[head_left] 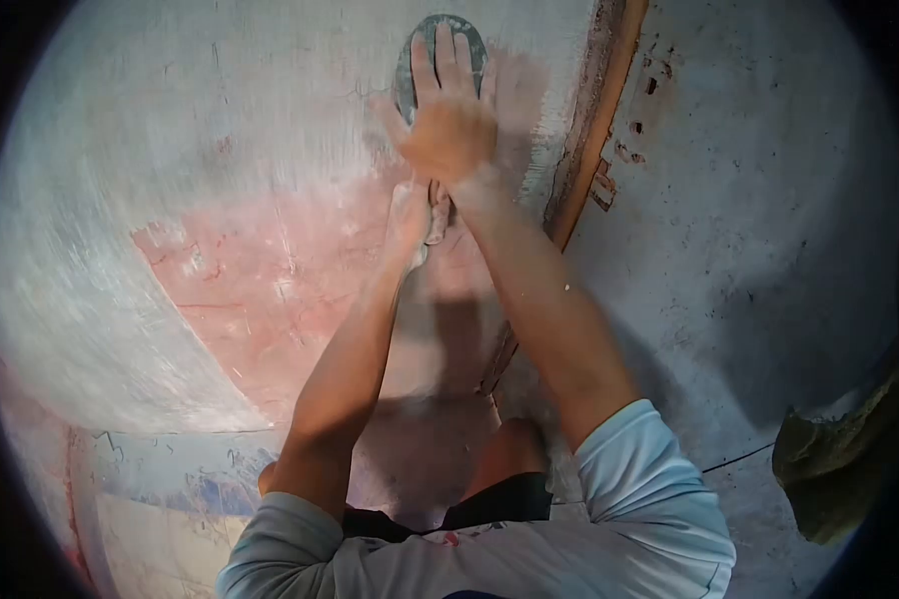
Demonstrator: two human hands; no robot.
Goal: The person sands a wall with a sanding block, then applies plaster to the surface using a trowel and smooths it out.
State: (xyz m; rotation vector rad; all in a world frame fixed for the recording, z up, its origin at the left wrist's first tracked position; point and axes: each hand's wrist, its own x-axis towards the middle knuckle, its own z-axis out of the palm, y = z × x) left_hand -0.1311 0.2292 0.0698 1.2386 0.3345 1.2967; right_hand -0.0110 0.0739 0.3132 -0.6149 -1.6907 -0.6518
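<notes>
- So, pressing dark oval pad (407,80) flat under right hand (452,130), with fingers (447,62) spread
- Got left hand (411,215) just below, can't tell about its fingers

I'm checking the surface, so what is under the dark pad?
The dark pad lies over the surface, which shows pale to its left and pinkish to its right. Whatever is directly beneath is covered, so cannot be seen.

Your light seems to come from the left — the pale wall (100,290) is brightest there, while the grey panel (689,230) on the right sits dim under broad shadows (769,349). Lens distortion curves your edges, black vignetting darkens the corners — fine detail looks soft.
</notes>
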